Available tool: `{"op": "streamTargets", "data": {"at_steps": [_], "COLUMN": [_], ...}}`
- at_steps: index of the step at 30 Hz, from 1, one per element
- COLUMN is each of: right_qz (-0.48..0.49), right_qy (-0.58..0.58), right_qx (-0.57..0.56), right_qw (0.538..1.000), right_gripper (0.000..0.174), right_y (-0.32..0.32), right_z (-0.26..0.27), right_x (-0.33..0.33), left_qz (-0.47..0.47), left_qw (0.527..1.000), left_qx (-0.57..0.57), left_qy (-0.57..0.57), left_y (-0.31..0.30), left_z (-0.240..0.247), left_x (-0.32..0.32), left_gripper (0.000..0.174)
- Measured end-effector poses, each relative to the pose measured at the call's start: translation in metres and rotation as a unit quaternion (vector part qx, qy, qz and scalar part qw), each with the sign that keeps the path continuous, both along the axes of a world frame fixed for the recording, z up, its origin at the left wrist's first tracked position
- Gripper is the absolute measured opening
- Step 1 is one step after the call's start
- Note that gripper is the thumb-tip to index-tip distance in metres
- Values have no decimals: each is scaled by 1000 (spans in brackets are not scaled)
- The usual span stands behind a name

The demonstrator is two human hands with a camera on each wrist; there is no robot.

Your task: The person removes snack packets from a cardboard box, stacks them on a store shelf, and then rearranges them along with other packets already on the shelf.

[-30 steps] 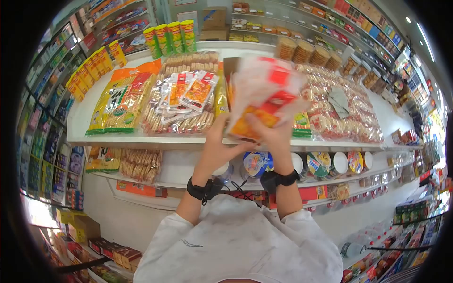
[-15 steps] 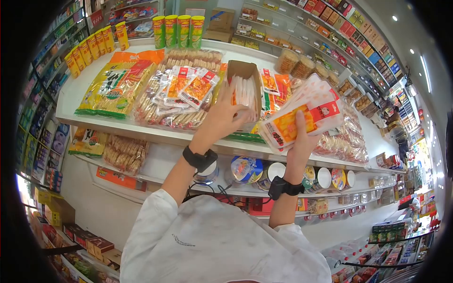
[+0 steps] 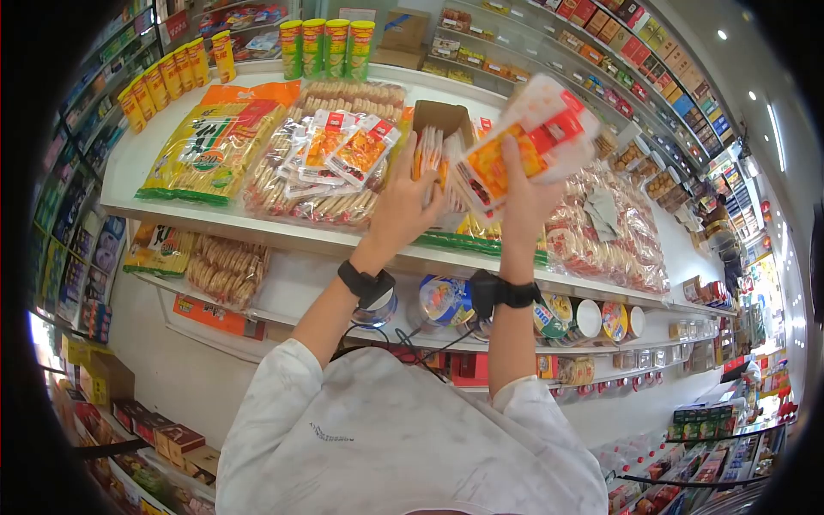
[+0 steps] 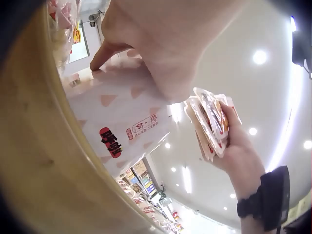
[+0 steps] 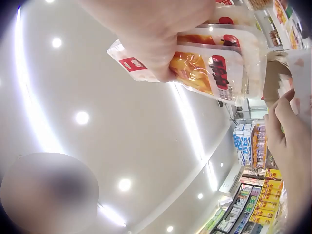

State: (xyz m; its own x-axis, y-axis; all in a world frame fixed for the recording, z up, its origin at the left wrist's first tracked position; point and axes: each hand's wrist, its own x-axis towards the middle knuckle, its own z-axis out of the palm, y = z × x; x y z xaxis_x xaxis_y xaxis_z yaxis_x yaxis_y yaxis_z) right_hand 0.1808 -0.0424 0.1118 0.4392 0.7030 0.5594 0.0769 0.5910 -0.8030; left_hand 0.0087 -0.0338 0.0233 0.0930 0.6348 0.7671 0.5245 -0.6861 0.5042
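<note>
Packets held up beside the box

The stack of snack packets is fanned out just right of the cardboard box and a little above it. The right hand grips the stack from below, thumb across the front packet. The left hand is at the box's front, its fingers stretched against the packets standing in the box and clasping nothing. The box sits on the white top shelf. Left of the box lie cracker bags and a yellow bag. Behind the box to the left stands a row of cans. Stocked store shelving surrounds the box under bright ceiling lights.
</note>
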Motion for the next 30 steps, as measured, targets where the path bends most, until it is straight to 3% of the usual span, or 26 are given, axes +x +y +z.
{"op": "streamTargets", "data": {"at_steps": [3, 7, 8, 30], "right_qz": [-32, -67, -87, -128], "right_qy": [-80, -151, -176, -299], "right_qx": [88, -16, -55, -126], "right_qw": [992, 986, 979, 937], "right_gripper": [63, 72, 66, 73], "right_y": [25, 37, 36, 33], "right_z": [2, 4, 2, -9], "right_x": [-14, -25, -26, -26], "left_qz": [3, 14, 13, -2], "left_qw": [1000, 1000, 1000, 1000], "left_qx": [1, 4, 0, 2], "left_qy": [-8, -8, -10, 4], "left_y": [2, 3, 2, 2], "left_z": [-5, -8, -8, -11], "left_x": [-1, -2, -2, -3], "left_gripper": [24, 30, 32, 40]}}
